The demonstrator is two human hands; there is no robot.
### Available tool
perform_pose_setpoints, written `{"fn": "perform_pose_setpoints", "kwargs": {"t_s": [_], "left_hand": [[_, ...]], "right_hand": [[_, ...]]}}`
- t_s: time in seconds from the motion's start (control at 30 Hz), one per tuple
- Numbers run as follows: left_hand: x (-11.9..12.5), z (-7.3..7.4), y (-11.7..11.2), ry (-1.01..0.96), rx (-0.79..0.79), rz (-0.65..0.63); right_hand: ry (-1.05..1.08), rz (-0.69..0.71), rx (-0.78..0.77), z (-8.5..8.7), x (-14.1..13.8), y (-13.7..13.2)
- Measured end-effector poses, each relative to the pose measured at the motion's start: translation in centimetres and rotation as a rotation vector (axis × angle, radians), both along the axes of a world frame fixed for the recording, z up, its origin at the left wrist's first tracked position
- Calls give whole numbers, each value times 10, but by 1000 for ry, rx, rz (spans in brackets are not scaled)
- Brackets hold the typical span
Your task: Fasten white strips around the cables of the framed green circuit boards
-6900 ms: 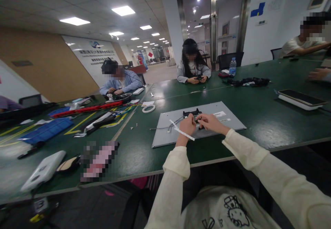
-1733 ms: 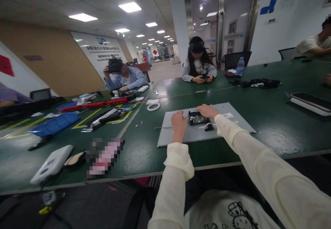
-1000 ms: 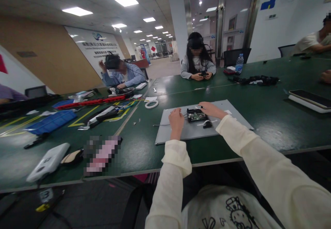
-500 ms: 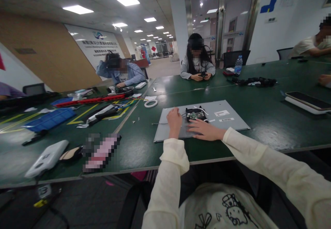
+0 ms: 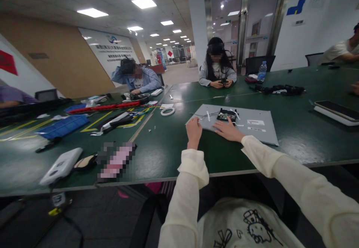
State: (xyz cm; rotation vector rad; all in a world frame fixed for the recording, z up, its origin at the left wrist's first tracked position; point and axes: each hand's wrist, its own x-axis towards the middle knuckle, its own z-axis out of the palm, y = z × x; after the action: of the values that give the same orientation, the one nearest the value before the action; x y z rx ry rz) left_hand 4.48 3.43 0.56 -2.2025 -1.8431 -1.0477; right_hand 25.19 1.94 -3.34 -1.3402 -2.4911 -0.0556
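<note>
lying near the gray panel (image 5: pixel 252 114) is a white ring (image 5: pixel 167 114).

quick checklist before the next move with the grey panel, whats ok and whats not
1. Grey panel on the green table: ok.
2. Black module on the panel: ok.
3. Grey cable within the panel's outline: not ok, an end pokes past the left edge.
4. Left hand gripping the left corner: cannot tell, contact hidden.
5. Right hand open: ok, spread over the near edge.
6. White ring off the panel: ok.
</note>
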Motion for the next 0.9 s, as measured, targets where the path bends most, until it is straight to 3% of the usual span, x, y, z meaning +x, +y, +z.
{"fn": "perform_pose_setpoints", "kwargs": {"t_s": [0.57,0.9], "left_hand": [[-2,-7,0,6,-55,-92],[-1,-8,-2,41,-120,-114]], "right_hand": [[-42,-411,-23,-13,33,31],[-4,-713,-88,-20,87,40]]}}
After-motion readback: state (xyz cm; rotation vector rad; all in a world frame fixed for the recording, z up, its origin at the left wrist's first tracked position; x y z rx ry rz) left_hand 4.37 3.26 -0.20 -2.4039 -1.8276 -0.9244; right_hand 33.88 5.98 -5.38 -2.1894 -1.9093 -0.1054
